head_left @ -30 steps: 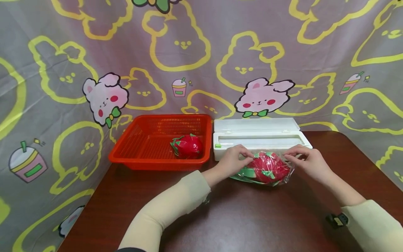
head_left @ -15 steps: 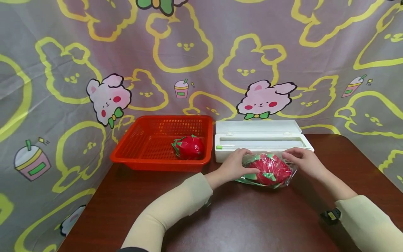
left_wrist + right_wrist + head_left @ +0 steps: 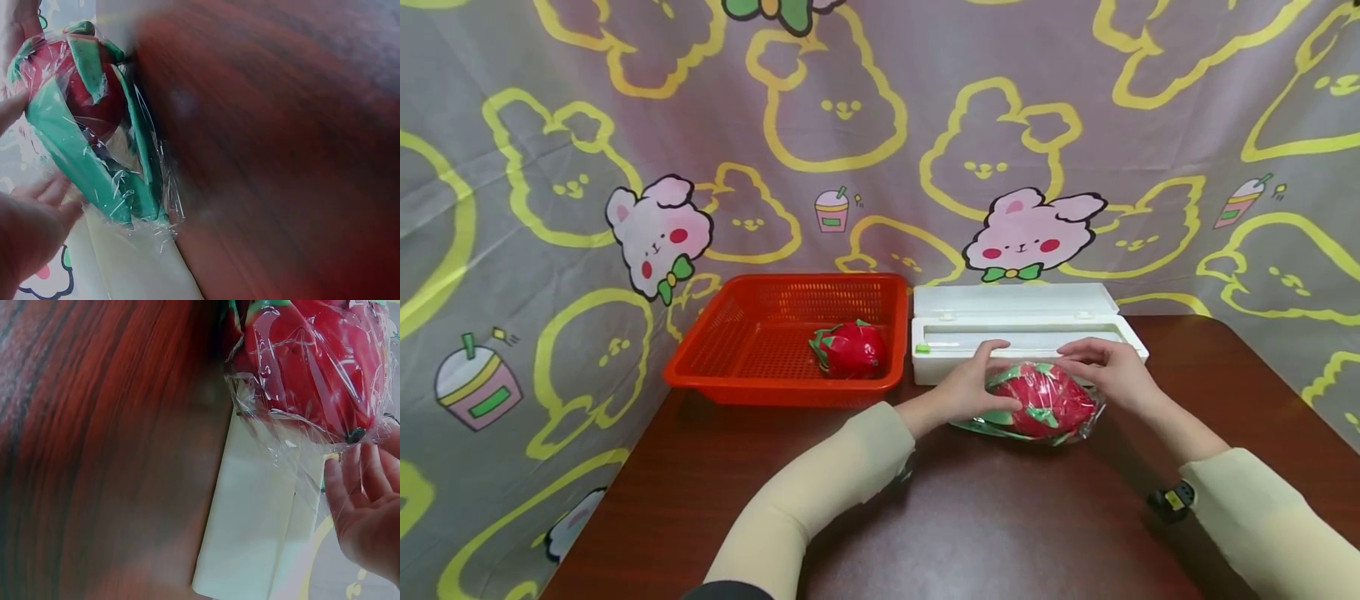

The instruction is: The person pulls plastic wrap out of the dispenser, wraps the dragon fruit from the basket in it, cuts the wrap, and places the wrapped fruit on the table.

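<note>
Fingertips would do best spread wide over the fattest part of the wrapped dragon fruit (image 3: 1048, 396), since the loose film (image 3: 281, 447) around it looks slippery and easily torn. I judge the fruit light, probably a model, firm in its red body; the leaves (image 3: 69, 150) look thin and bendable, poor to lift by. The left hand (image 3: 958, 392) has thumb and forefinger well apart, the thumb against the leafy end. The right hand (image 3: 1120, 375) has its fingers lightly bent at the opposite end; whether they press the film I cannot tell. Between the 2 hands the fruit lies on the table (image 3: 985, 517), toward the far edge. Just behind stands the white box (image 3: 936, 371), lid open; between it and the table's left edge is the red basket (image 3: 782, 384), a 2nd dragon fruit (image 3: 853, 348) in its near right corner.
</note>
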The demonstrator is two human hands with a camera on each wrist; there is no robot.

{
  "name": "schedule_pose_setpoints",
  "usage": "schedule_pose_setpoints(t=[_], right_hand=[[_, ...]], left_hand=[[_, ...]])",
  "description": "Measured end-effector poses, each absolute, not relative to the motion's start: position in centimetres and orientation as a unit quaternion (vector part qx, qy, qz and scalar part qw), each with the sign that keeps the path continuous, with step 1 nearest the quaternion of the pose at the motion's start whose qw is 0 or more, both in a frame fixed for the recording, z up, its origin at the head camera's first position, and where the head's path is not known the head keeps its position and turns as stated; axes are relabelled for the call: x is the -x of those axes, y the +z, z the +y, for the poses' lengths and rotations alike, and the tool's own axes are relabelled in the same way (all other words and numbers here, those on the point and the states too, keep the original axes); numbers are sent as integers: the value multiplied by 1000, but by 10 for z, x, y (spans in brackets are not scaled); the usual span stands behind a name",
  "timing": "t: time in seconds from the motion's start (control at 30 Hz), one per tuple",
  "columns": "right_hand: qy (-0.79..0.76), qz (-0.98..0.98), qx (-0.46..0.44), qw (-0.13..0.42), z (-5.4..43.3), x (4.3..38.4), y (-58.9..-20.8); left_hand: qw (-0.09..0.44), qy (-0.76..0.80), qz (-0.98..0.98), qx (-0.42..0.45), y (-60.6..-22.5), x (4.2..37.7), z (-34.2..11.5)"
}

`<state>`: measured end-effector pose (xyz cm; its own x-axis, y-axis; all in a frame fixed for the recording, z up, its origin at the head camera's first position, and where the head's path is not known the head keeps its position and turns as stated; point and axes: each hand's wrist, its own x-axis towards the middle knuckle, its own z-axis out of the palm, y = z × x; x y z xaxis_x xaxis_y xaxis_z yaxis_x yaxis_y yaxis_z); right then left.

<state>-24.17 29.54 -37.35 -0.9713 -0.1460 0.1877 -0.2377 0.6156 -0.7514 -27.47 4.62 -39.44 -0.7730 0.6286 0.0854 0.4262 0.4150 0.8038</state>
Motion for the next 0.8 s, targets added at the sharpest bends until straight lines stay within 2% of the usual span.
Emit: schedule_pose_setpoints(t=[0.2,0.53,0.67,0.8], right_hand=[[423,-900,-96,53,292,241,-374],[457,-879,-135,-17,290,239,-377],[469,-871,-147,-15,290,240,-377],[469,-871,-146,-7,289,243,-378]], left_hand=[[118,447,816,-348,-394,278,45],[114,445,812,-359,-394,277,47],[116,438,814,-363,-393,278,47],[103,398,817,-404,-392,280,45]])
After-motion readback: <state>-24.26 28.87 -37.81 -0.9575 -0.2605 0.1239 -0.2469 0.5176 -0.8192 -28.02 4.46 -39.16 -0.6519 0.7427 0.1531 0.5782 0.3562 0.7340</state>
